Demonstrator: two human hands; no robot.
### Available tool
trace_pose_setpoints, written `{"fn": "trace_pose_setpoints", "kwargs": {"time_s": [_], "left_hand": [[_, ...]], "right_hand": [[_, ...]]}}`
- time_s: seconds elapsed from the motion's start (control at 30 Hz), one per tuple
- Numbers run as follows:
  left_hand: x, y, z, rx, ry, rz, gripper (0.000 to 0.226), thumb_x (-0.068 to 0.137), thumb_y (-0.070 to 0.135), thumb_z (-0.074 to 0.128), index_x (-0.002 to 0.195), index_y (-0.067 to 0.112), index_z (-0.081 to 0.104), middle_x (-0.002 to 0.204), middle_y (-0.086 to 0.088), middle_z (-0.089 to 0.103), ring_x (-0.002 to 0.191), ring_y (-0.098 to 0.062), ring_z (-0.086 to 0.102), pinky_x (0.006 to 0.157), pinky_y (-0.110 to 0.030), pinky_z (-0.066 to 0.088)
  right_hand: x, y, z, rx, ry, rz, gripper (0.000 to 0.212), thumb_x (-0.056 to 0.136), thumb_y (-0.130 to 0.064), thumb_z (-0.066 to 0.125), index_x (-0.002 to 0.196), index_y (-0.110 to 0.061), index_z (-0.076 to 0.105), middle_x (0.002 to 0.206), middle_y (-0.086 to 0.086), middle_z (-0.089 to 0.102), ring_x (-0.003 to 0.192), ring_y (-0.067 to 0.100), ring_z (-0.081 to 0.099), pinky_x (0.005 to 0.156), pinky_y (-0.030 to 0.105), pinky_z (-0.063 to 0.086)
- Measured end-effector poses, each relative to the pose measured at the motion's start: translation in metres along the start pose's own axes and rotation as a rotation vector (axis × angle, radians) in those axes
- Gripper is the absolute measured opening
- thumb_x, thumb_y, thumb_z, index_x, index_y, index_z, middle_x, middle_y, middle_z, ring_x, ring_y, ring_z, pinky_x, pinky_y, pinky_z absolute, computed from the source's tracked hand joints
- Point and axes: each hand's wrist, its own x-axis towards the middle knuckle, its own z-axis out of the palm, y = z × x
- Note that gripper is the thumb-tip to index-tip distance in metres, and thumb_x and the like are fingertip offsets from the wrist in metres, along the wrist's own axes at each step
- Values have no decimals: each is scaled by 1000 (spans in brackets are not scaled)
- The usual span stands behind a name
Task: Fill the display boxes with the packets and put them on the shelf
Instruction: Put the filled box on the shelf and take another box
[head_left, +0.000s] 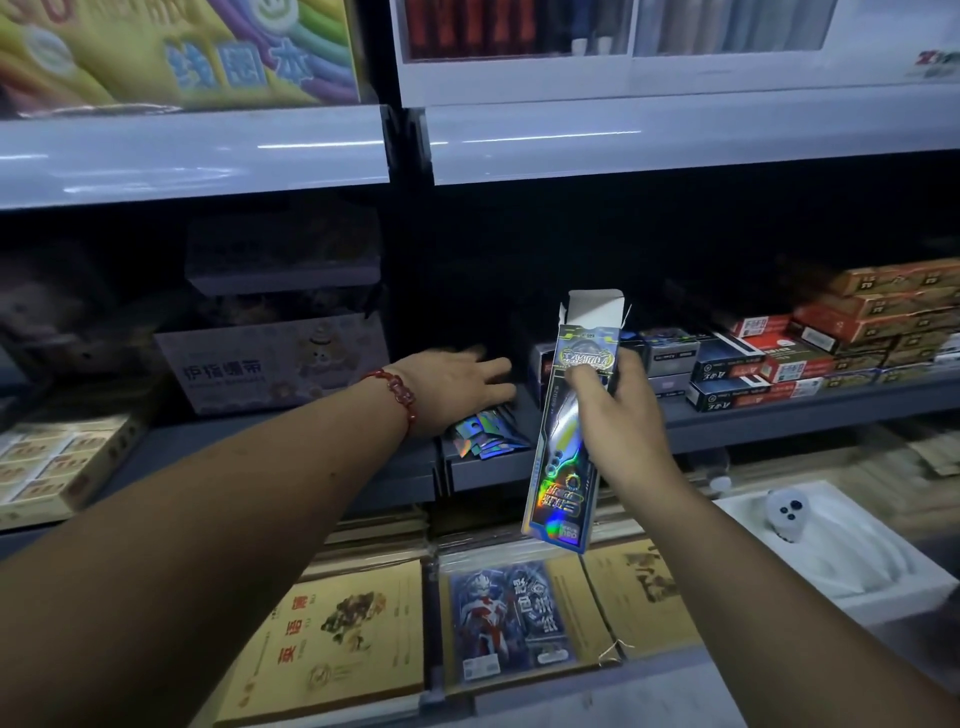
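Note:
My right hand (613, 410) grips a tall, narrow holographic display box (563, 467), held nearly upright with its white top flap open. My left hand (457, 384), with a red bead bracelet at the wrist, reaches out over the grey shelf (779, 415), its fingers straight and spread above a small pile of shiny blue holographic packets (485, 434) lying at the shelf's front edge. The palm hides part of the pile.
Stacked blue, red and orange boxes (810, 348) fill the shelf's right side; a cardboard carton with cartoon print (270, 364) stands on the left. Below lie yellow notebooks (332, 639), a hero card pack (504, 618) and a white tray (841, 545).

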Motion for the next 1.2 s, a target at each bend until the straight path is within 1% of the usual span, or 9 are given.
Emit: {"fn": "trace_pose_setpoints", "kwargs": {"time_s": [0.1, 0.23, 0.33, 0.47, 0.63, 0.83, 0.93, 1.03, 1.2], "left_hand": [[-9, -1, 5, 93, 99, -4, 39, 92, 10, 57, 127, 23, 49, 141, 4, 39, 120, -25, 44, 94, -39, 46], [-22, -9, 8, 153, 208, 41, 27, 87, 22, 57, 111, 27, 67, 129, 7, 54, 115, -24, 48, 98, -44, 38], [-28, -11, 14, 111, 226, 33, 23, 80, 24, 60, 102, 28, 68, 111, 9, 62, 107, -23, 54, 96, -44, 39], [-30, -13, 15, -78, 205, -1, 14, 84, 27, 60, 97, 31, 61, 95, 9, 64, 100, -22, 57, 96, -44, 42], [-33, -12, 17, -109, 269, 50, 11, 84, 30, 57, 95, 30, 61, 92, 9, 66, 99, -22, 58, 90, -45, 48], [-32, -8, 14, -64, 290, 109, 24, 89, 30, 59, 112, 33, 67, 116, 11, 69, 120, -19, 58, 105, -47, 38], [-33, -5, 13, -50, 312, 111, 19, 85, 28, 64, 105, 31, 67, 101, 8, 72, 105, -21, 63, 104, -45, 40], [-33, -3, 14, -49, 353, 112, 16, 85, 24, 65, 100, 26, 66, 91, 5, 71, 92, -24, 63, 95, -42, 46], [-29, 0, 7, -134, 275, 76, 32, 86, 22, 63, 117, 26, 64, 99, 5, 69, 97, -23, 58, 93, -40, 46]], "right_hand": [[0, 0, -2, 3, -10, -4, 14, 97, -36, 55, 108, -28, 56, 100, -2, 67, 90, 16, 64, 71, 32, 46], [-2, 4, -1, 24, -19, 8, 13, 96, -35, 54, 107, -29, 56, 103, 0, 66, 92, 19, 65, 71, 33, 45], [-3, 6, 1, 33, -26, 17, 12, 94, -38, 55, 104, -32, 56, 106, 3, 66, 95, 22, 66, 75, 36, 48], [-5, 6, -1, 27, -41, 0, 14, 97, -34, 55, 109, -27, 57, 102, -2, 66, 93, 16, 63, 72, 32, 44], [-5, 6, -3, 20, -45, -8, 13, 98, -32, 54, 109, -26, 56, 102, -1, 66, 93, 17, 63, 70, 31, 43], [-7, 7, 1, 20, -41, -5, 16, 98, -31, 54, 113, -25, 56, 106, 1, 64, 93, 16, 61, 68, 29, 41], [-8, 4, 1, 27, -48, -17, 15, 99, -29, 54, 113, -22, 56, 101, -4, 62, 86, 8, 58, 67, 26, 40], [-9, 2, 1, 35, -61, -17, 15, 99, -29, 54, 111, -21, 56, 96, -4, 62, 84, 12, 60, 66, 28, 42], [-8, 6, 4, 10, -68, -13, 18, 97, -33, 55, 114, -25, 56, 101, 0, 65, 91, 18, 63, 70, 33, 43]]}}
